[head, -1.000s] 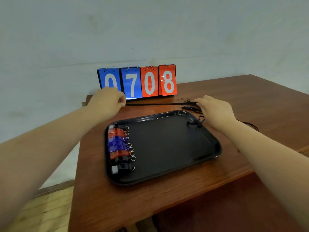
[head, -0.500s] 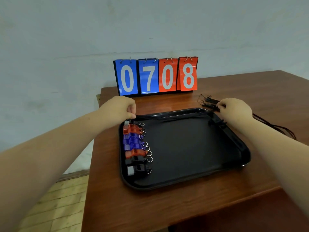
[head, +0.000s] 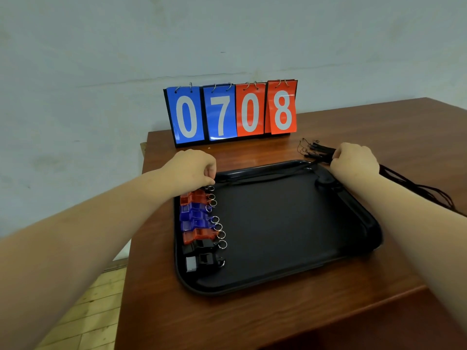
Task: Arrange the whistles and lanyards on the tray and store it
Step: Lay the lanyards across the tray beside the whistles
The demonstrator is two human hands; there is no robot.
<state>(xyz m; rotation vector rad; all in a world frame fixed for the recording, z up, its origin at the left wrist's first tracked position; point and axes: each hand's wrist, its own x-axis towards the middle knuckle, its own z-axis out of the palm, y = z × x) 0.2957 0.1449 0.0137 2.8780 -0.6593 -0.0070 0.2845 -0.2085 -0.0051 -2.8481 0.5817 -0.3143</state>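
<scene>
Lying along the left side of the black tray (head: 278, 281), the whistles (head: 199, 223) form one column, each with a metal ring pointing right: from the back, one dark one under the fingers, two red, three blue, one red, two black, nine in all as far as can be told. The left hand (head: 192, 168) is curled, fingertips pinching at the rearmost whistle. The right hand (head: 353, 160) is fisted round a bundle of black lanyards (head: 316, 151) just beyond the tray's far right corner; their number cannot be told. One scoreboard (head: 231, 112) shows 0708.
</scene>
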